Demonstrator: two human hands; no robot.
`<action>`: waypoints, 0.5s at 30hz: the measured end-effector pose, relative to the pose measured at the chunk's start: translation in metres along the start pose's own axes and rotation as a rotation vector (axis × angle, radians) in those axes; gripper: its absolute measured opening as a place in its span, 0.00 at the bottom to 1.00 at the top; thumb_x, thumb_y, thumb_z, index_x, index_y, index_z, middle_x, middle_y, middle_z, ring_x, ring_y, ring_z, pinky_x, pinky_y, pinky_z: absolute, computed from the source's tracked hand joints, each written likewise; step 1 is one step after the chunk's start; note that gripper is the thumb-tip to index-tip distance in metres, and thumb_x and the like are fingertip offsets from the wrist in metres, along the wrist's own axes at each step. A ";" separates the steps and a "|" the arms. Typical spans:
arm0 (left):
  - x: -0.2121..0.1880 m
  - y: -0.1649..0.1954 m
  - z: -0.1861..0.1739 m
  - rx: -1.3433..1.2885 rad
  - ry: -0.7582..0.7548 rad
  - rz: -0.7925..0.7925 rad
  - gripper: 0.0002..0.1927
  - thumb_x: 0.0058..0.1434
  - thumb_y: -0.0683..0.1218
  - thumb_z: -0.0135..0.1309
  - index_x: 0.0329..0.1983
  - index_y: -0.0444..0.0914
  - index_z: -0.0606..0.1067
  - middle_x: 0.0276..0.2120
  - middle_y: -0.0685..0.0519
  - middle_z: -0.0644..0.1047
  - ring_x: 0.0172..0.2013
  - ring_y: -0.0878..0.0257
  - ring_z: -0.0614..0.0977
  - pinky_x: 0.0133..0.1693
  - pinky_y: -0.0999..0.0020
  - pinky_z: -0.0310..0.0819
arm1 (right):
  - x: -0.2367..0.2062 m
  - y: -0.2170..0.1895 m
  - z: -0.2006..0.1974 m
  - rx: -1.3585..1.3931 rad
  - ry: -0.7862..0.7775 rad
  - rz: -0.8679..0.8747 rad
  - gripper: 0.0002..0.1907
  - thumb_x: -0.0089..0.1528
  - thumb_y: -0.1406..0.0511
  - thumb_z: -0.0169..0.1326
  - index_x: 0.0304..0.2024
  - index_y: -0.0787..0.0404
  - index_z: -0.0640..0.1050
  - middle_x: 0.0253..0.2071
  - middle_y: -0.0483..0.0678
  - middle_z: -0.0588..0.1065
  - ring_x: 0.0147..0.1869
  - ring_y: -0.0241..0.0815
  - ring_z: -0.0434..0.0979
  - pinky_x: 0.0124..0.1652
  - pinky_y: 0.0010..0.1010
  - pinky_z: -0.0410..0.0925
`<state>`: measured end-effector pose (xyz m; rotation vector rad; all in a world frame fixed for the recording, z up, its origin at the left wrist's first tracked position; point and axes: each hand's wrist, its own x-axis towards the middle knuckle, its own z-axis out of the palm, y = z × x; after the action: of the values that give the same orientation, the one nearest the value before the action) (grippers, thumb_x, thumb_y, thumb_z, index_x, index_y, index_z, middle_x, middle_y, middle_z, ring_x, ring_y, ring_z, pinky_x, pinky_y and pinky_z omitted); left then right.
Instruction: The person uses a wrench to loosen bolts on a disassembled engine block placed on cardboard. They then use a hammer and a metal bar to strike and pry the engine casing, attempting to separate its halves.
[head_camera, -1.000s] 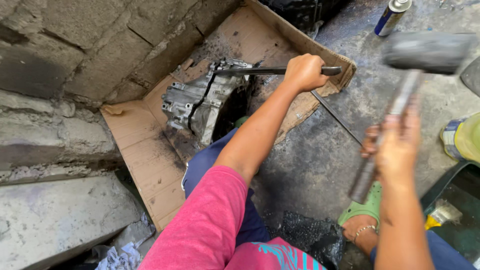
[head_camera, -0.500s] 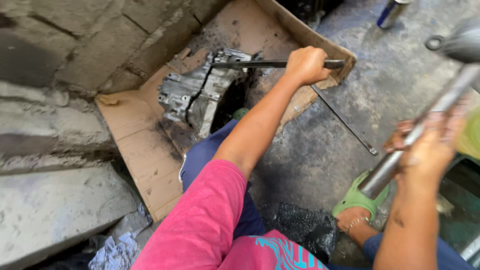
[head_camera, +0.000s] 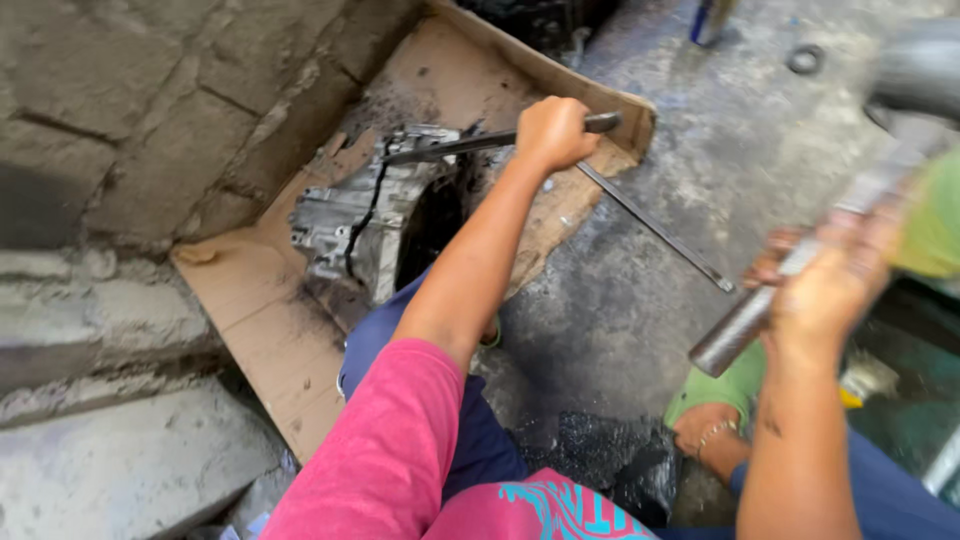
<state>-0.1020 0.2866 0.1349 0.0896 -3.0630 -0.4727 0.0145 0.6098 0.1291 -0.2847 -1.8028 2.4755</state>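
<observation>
Over the gearbox (head_camera: 365, 225), left hand (head_camera: 552, 132) grips a rod (head_camera: 450, 146).

The gearbox housing (head_camera: 365, 225) is looking like dull cast metal, rough and caked in black grease. It's sitting on brown cardboard (head_camera: 260, 310), matt and soaking up oily stains. The bar (head_camera: 470, 145) in the left hand (head_camera: 553, 130) is reading as dark, matt steel, same as the thin rod (head_camera: 655, 228) lying on the concrete floor (head_camera: 640, 300), which is looking rough and grimy. The hammer handle (head_camera: 745, 320) in the right hand (head_camera: 830, 290) is showing smooth grey metal (blurred, though). The stone wall (head_camera: 150, 120) is looking coarse and dusty.
</observation>
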 end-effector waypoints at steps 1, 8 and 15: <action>-0.001 -0.002 0.000 -0.011 0.012 -0.012 0.12 0.48 0.54 0.59 0.28 0.43 0.84 0.30 0.44 0.82 0.34 0.45 0.84 0.40 0.50 0.78 | 0.002 0.001 0.002 0.102 0.064 0.004 0.22 0.84 0.60 0.40 0.77 0.52 0.52 0.33 0.49 0.70 0.26 0.38 0.70 0.26 0.33 0.69; -0.001 0.002 -0.013 -0.014 0.016 -0.012 0.13 0.47 0.55 0.59 0.27 0.43 0.84 0.30 0.43 0.82 0.35 0.44 0.84 0.40 0.50 0.78 | -0.040 0.027 0.068 -0.152 -0.250 0.189 0.35 0.77 0.65 0.41 0.83 0.41 0.47 0.30 0.47 0.66 0.22 0.34 0.64 0.22 0.31 0.64; -0.015 -0.004 -0.014 -0.028 -0.008 0.015 0.11 0.45 0.53 0.58 0.25 0.43 0.83 0.28 0.44 0.82 0.34 0.46 0.85 0.40 0.53 0.79 | -0.012 0.003 0.032 0.298 0.075 0.159 0.27 0.79 0.62 0.40 0.79 0.43 0.53 0.33 0.45 0.70 0.23 0.34 0.66 0.23 0.29 0.66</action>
<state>-0.0858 0.2795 0.1464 0.0633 -3.0613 -0.5160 0.0207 0.5767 0.1376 -0.5092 -1.4076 2.7519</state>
